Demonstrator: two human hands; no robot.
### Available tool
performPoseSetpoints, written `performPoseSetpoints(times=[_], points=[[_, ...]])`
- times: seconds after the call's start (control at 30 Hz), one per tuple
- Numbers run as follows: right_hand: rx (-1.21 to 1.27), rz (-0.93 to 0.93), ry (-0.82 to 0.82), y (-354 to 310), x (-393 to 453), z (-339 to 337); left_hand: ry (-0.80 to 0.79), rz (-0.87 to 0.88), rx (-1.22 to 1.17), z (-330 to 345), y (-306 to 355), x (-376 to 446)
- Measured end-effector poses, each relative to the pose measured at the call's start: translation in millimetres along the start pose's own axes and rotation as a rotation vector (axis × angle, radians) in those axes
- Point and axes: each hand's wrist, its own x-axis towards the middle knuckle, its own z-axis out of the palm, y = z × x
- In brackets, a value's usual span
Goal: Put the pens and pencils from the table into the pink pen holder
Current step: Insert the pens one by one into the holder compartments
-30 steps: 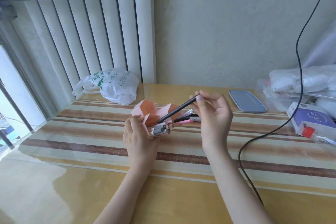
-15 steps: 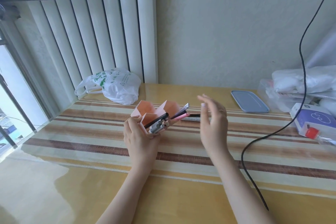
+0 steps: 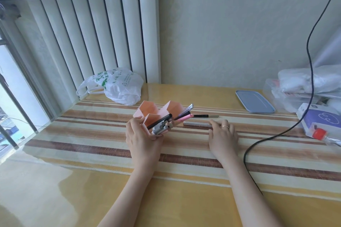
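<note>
The pink pen holder [image 3: 147, 111] stands on the striped table with several hexagonal cells. My left hand [image 3: 141, 134] grips its near side. Several pens and pencils [image 3: 163, 125] lean out of its near cell, and a pink pen [image 3: 185, 117] and a black one stick out to the right. On the table to the right lie a grey pen [image 3: 196, 124] and, behind it, a black pen with a metal tip [image 3: 205, 116]. My right hand [image 3: 222, 134] rests flat on the table, its fingertips touching the grey pen's right end, holding nothing.
A white plastic bag [image 3: 118, 86] sits at the back left. A blue-grey lid [image 3: 255, 101] lies at the back right. Boxes, a red-capped bottle [image 3: 321, 132] and wrapped bundles crowd the right edge. A black cable [image 3: 273, 134] hangs down and crosses the table on the right.
My right hand slid the black pen into the holder, let it go, then dropped to the table by the grey pen. My left hand kept hold of the holder.
</note>
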Motion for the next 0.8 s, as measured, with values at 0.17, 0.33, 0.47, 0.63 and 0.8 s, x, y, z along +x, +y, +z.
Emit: performPoseSetpoints(times=[0.17, 0.33, 0.47, 0.63, 0.8], points=[[0.062, 0.033, 0.095, 0.2, -0.2, -0.4, 0.002, -0.01, 0.005, 0.3, 0.3, 0.1], [0.1, 0.021, 0.11, 0.7, 3.3, 4.8, -0.002, -0.02, 0.002, -0.2, 0.4, 0.3], [0.353, -0.011, 0.124, 6.6, 3.5, 4.9, 0.001, -0.037, -0.008, -0.4, 0.9, 0.7], [0.847, 0.046, 0.008, 15.7, -6.7, -17.6, -0.015, -0.061, -0.032, -1.9, -0.3, 1.5], [1.671, 0.327, -0.17, 15.7, -12.4, -26.9, -0.019, -0.085, -0.036, -1.9, -1.0, 2.8]])
